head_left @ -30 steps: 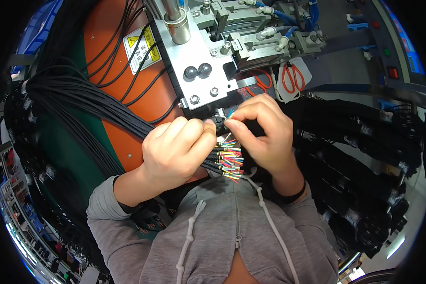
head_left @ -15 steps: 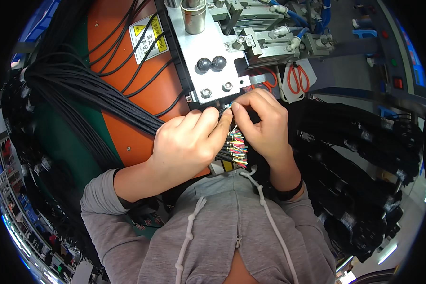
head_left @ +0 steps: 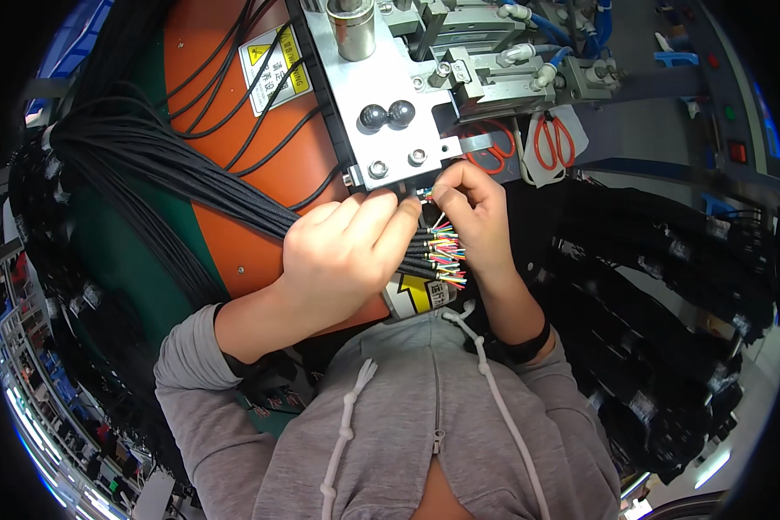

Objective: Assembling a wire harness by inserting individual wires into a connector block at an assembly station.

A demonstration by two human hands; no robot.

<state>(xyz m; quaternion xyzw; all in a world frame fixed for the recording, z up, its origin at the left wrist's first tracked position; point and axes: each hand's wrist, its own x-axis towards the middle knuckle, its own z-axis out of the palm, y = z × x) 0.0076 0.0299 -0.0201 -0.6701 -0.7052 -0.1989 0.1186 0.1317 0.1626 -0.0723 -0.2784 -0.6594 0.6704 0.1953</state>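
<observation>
My left hand (head_left: 342,251) grips a bundle of black cables (head_left: 191,178) whose stripped ends fan out into thin coloured wires (head_left: 442,251). My right hand (head_left: 477,217) pinches the tips of a few of these wires right under the lower edge of a grey metal machine head (head_left: 390,104). Both hands touch at the fingertips beneath the machine's two bolts. The wire tips at the machine's mouth are hidden by my fingers.
An orange and green mat (head_left: 225,130) with a yellow warning label (head_left: 277,69) lies under the cables. Red-handled scissors (head_left: 550,143) hang right of the machine. Piles of black cables (head_left: 667,277) lie to the right, and more trail off left (head_left: 61,217).
Both hands have moved up with the cable bundle, from below the machine to its lower edge. My right hand's fingers now pinch wire tips at the machine's mouth.
</observation>
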